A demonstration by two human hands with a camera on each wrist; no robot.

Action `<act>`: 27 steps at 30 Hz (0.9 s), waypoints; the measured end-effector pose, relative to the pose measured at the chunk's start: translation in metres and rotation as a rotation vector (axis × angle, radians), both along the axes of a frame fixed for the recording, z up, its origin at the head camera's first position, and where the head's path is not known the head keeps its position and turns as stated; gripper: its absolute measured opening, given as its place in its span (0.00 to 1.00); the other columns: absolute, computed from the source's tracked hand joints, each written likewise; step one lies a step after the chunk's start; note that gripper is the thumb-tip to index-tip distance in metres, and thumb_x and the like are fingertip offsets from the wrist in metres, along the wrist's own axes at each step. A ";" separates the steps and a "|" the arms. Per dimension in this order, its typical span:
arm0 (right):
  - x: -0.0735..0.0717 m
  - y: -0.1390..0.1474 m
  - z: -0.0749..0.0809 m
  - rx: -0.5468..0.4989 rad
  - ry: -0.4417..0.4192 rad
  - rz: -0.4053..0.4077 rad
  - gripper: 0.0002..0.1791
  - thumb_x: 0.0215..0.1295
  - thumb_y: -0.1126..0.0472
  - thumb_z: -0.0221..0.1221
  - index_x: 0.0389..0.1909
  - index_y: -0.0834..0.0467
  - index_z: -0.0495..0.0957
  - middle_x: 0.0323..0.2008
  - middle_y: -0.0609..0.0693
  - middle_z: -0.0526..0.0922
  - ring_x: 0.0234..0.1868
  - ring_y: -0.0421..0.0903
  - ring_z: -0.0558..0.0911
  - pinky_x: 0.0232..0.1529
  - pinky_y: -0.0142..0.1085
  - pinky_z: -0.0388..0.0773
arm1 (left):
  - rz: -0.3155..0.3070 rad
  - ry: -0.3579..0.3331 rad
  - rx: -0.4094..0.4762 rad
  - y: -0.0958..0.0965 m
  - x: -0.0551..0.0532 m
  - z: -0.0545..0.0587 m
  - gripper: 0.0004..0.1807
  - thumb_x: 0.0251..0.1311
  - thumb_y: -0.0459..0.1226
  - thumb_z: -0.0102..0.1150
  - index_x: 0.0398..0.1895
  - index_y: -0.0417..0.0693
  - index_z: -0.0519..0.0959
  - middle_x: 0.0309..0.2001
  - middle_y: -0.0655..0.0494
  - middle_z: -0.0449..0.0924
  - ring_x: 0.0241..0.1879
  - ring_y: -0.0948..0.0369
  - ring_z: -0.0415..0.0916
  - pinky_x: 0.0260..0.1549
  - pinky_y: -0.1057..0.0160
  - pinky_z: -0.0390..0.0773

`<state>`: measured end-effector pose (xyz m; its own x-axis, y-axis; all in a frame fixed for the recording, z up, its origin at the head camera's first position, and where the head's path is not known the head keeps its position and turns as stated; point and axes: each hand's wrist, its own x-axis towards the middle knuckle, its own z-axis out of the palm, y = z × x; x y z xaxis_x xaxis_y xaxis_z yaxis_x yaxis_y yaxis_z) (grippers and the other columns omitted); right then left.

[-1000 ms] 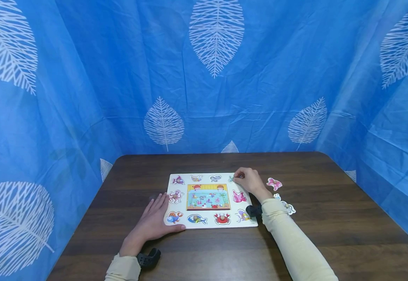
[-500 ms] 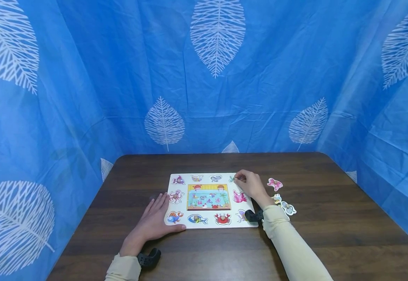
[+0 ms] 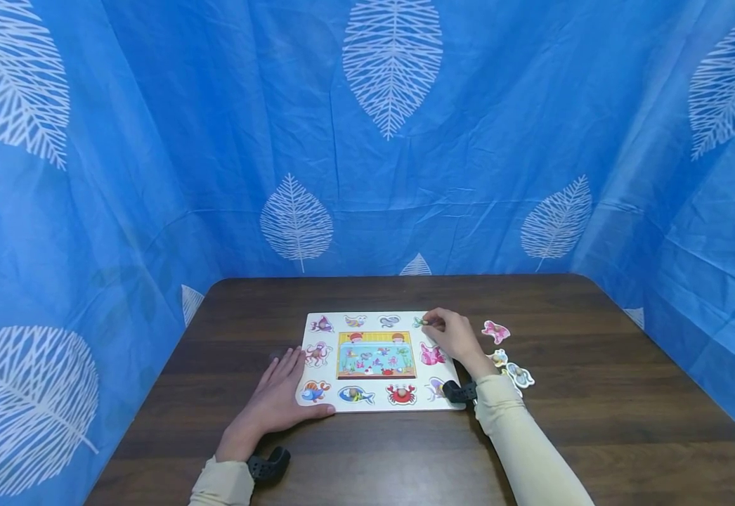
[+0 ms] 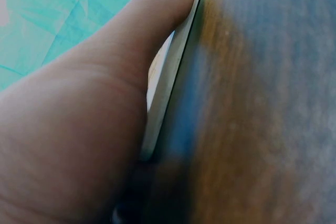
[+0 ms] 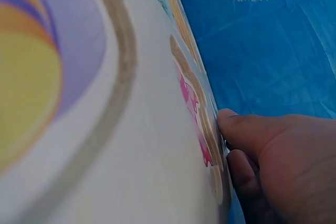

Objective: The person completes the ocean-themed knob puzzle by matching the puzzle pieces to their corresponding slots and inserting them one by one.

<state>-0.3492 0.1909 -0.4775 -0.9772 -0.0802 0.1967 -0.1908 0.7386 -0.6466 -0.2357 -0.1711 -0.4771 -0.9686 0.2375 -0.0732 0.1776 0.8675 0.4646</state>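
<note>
A white wooden peg puzzle board (image 3: 376, 407) with sea-animal pictures lies on the table. My left hand (image 3: 277, 396) rests at its left side, fingers spread straight at the edge and thumb (image 4: 170, 1) along the front corner. Over the board's far right corner, my right hand (image 3: 456, 337) pinches a small green puzzle piece (image 3: 418, 322) between thumb and forefinger; the hand covers much of its surroundings. In the right wrist view, the thumb (image 5: 252, 129) and forefinger show low beyond the pink picture (image 5: 194, 121). A crab piece (image 3: 400, 394) and a striped fish piece (image 3: 355, 394) sit along the near row.
Right of the board lie loose pieces on the dark wooden table (image 3: 367, 464): a pink one (image 3: 495, 331), a small pale one (image 3: 499, 357) and a grey-white one (image 3: 520, 375), near the right sleeve (image 3: 525, 436). A blue leaf-print cloth (image 3: 456, 176) hangs around the table.
The right hand has shifted slightly to the right and nearer, leaving more of the green piece in sight. The left hand stays in place on the board.
</note>
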 end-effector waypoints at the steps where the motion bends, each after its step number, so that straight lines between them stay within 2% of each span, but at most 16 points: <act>1: 0.001 0.000 0.000 0.001 -0.007 0.000 0.13 0.69 0.59 0.67 0.52 0.58 0.84 0.47 0.55 0.88 0.47 0.51 0.85 0.52 0.49 0.83 | 0.000 -0.001 0.002 0.000 0.000 -0.001 0.72 0.47 0.75 0.65 0.82 0.37 0.50 0.83 0.41 0.44 0.83 0.44 0.39 0.80 0.39 0.39; 9: 0.004 0.005 -0.001 -0.018 -0.039 0.038 0.18 0.71 0.57 0.65 0.58 0.58 0.81 0.52 0.58 0.86 0.52 0.55 0.85 0.56 0.52 0.82 | -0.006 0.002 0.002 0.000 0.000 -0.002 0.71 0.47 0.75 0.65 0.82 0.36 0.50 0.83 0.40 0.44 0.83 0.43 0.39 0.79 0.39 0.40; 14: 0.004 0.012 0.004 -0.079 -0.046 0.087 0.22 0.72 0.56 0.64 0.63 0.59 0.78 0.56 0.59 0.85 0.57 0.57 0.84 0.60 0.54 0.80 | -0.009 0.009 -0.002 0.000 -0.002 0.000 0.71 0.48 0.74 0.64 0.82 0.37 0.50 0.83 0.40 0.44 0.83 0.43 0.39 0.79 0.38 0.40; 19: 0.002 0.021 0.007 -0.135 -0.018 0.131 0.21 0.73 0.58 0.63 0.63 0.60 0.78 0.57 0.60 0.85 0.58 0.59 0.84 0.61 0.53 0.80 | -0.011 0.009 -0.005 0.000 -0.003 0.001 0.71 0.48 0.75 0.64 0.82 0.36 0.49 0.83 0.40 0.44 0.83 0.44 0.38 0.79 0.39 0.40; 23: 0.003 0.032 0.016 -0.172 -0.036 0.147 0.20 0.73 0.58 0.63 0.62 0.60 0.79 0.58 0.60 0.84 0.58 0.57 0.83 0.61 0.52 0.81 | -0.012 0.012 -0.010 -0.001 -0.003 0.000 0.72 0.47 0.76 0.64 0.82 0.36 0.49 0.83 0.40 0.43 0.83 0.44 0.38 0.79 0.39 0.40; 27: 0.008 0.046 0.028 -0.154 -0.077 0.154 0.21 0.73 0.56 0.64 0.62 0.59 0.80 0.59 0.58 0.84 0.58 0.56 0.83 0.61 0.53 0.80 | -0.014 0.012 -0.014 -0.001 -0.003 -0.001 0.72 0.47 0.75 0.64 0.82 0.35 0.49 0.83 0.40 0.44 0.83 0.43 0.39 0.79 0.39 0.41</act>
<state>-0.3413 0.2374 -0.4494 -0.9684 -0.2043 0.1430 -0.2389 0.5961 -0.7665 -0.2383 -0.1722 -0.4779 -0.9660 0.2502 -0.0647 0.1955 0.8715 0.4497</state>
